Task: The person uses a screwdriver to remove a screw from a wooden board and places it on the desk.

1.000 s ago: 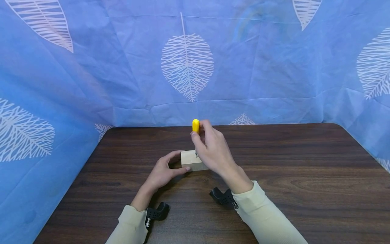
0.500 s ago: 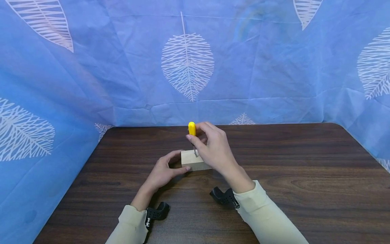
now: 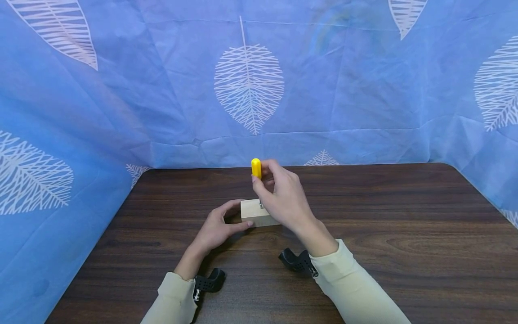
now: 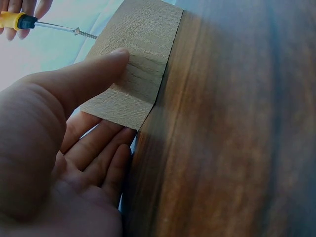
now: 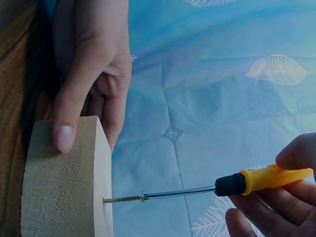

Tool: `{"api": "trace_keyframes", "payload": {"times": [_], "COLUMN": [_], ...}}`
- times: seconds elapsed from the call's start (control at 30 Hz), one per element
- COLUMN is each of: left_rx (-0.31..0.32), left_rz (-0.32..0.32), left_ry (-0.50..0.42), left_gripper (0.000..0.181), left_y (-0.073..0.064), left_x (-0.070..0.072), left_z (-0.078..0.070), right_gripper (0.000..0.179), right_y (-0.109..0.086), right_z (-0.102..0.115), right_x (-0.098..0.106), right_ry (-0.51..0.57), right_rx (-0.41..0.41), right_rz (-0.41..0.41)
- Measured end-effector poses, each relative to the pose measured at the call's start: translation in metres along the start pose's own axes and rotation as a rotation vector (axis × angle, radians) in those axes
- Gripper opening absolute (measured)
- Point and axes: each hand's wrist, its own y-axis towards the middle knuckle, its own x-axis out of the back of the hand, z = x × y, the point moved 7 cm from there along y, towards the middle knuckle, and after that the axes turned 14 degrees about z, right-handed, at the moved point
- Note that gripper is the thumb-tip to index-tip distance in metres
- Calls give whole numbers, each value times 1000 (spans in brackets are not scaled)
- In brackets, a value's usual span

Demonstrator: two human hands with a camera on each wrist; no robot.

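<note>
A pale wooden block [image 3: 259, 220] lies on the table, and my left hand [image 3: 216, 229] grips its left end, thumb on the near face and fingers behind. From the top of the block a screw [image 5: 122, 199] stands up, its tip in the wood and most of its thread showing. My right hand [image 3: 286, 198] holds a screwdriver [image 5: 269, 178] by its yellow handle, between thumb and fingers. In the right wrist view the metal shaft meets the screw head, roughly in line with it. The right hand hides the block's right end in the head view.
The dark wood-grain table [image 3: 404, 234] stretches to both sides. Behind it hangs a blue cloth [image 3: 344, 90] with white leaf prints. Black wrist mounts [image 3: 210, 281] jut from both cream sleeves [image 3: 356, 283] near the tabletop.
The screwdriver handle tilted left and lower half a second ago, and now stands more upright again. The right fingers shifted with it. My left hand and the block have stayed put.
</note>
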Motion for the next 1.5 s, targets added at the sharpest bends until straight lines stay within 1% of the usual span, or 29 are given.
{"api": "trace_keyframes", "payload": {"times": [0.27,0.47,0.53,0.77,0.9,1.17,1.5], "left_rx": [-4,-9,-11,-4,-5,3,14], "left_rz": [1,13,12,9,7,5,-5], "left_ry": [-6,-11,-10,-12,-13,-12,0], "left_gripper": [60,60,60,59,59,60,62], "left_y": [1,0,0,0,0,0,0], "left_x": [0,-1,-1,-1,-1,0,0], "left_z": [0,-1,0,0,0,0,0], "right_gripper": [22,20,19,29,28,29,27], "right_y": [1,0,0,-1,-1,-2,-2], "right_z": [-1,2,3,-1,0,4,0], "right_x": [-1,0,1,2,3,3,1], "right_ry": [0,-22,-23,22,22,-50,-6], "right_rx": [0,73,83,44,43,43,37], "right_rz": [-7,-52,-63,-71,-65,-44,-43]}}
